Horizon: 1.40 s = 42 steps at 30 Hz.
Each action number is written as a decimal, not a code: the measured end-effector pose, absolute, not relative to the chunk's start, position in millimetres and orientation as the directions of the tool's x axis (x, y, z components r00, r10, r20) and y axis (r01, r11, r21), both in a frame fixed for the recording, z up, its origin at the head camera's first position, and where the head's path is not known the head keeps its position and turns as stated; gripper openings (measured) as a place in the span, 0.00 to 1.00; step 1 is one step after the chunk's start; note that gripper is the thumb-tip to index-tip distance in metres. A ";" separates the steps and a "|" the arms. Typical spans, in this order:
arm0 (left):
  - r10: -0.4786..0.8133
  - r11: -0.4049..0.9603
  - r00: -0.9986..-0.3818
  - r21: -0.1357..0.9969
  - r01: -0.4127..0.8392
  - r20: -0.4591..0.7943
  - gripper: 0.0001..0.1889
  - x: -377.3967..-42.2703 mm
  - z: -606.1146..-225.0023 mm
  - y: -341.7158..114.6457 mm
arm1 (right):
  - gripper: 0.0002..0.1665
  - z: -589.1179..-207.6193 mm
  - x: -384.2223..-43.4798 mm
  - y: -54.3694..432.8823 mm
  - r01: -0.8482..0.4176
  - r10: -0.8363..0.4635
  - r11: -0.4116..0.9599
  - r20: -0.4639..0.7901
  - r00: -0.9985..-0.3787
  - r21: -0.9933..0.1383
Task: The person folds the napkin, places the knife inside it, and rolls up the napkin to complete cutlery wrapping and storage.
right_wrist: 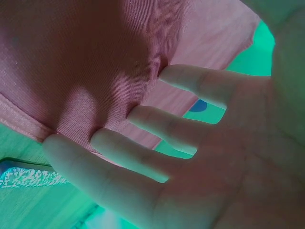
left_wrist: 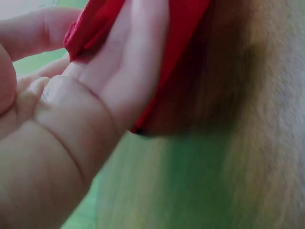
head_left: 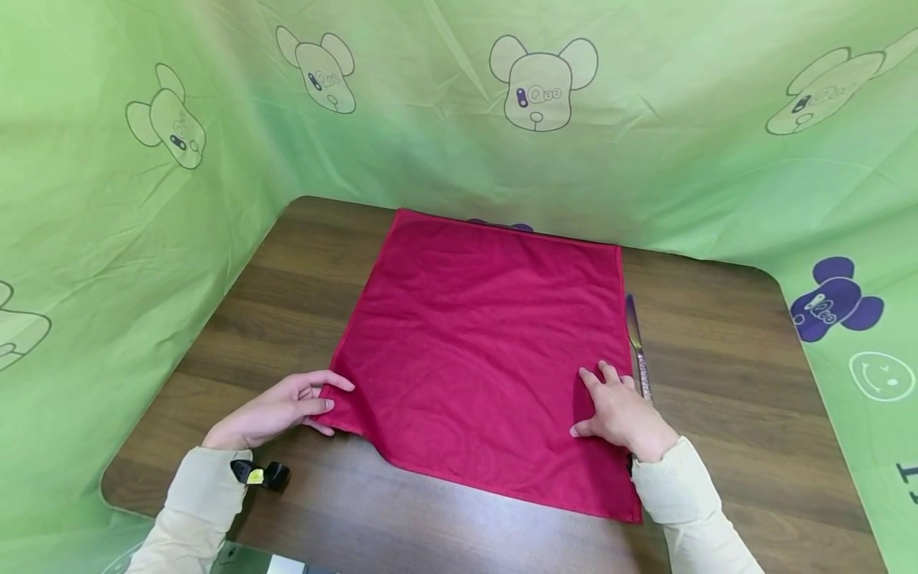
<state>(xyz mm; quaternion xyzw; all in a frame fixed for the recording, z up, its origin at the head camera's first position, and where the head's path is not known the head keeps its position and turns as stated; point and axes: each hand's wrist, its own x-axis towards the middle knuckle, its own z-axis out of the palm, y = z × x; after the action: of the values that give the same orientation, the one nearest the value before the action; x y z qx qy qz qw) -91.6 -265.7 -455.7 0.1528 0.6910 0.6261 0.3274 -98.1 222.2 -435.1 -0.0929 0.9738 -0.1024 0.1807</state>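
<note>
Two cream sleeves, a left sleeve and a right sleeve, both with ribbed cuffs, come nearest the head camera, a black strap with a yellow patch at the left wrist. From them reach two bare hands and between these spreads one cloth, laid nearly flat over the middle of the table. The left hand pinches its near left corner between thumb and fingers; the right hand rests near the right edge, fingers spread wide, fingertips touching the fabric. One knife lies just beside that edge, next to the right hand, which hides the end of its handle. The single table is brown, streaked with wood grain and rounded at its corners. Green fabric walls hang around it, wrinkled and printed with outlined mouse-like heads, a purple one at right and a smiling round face below that. The cloth is crimson, squarish, softly creased and hemmed, its near edge curving up toward the left hand; the right wrist view shows a fine ribbed weave. The knife pairs a smooth, dark, shiny blade with a speckled handle.
</note>
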 end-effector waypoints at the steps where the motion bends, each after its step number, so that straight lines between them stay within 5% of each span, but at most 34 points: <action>1: 0.614 0.187 -0.745 0.965 -0.184 -0.261 0.18 -92.5 -454.7 -264.3 | 0.56 -435.0 -98.0 222.2 -0.143 -0.217 0.962 -0.333 -0.918 -0.233; 25: 0.570 0.328 -0.782 0.942 -0.066 -0.253 0.17 -108.6 -443.7 -249.4 | 0.57 -434.4 -99.1 221.1 -0.132 -0.208 0.964 -0.340 -0.917 -0.233; 42: 0.439 0.432 -0.875 0.902 0.007 -0.203 0.14 -117.9 -428.1 -223.9 | 0.56 -434.6 -98.1 222.1 -0.125 -0.201 0.965 -0.345 -0.917 -0.229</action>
<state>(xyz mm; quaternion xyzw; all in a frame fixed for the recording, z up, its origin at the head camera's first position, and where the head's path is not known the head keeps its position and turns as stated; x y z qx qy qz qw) -117.9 -223.9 -428.1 0.1358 0.8198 0.5154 0.2094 -98.1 222.1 -434.6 -0.0836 0.9737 -0.1019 0.1860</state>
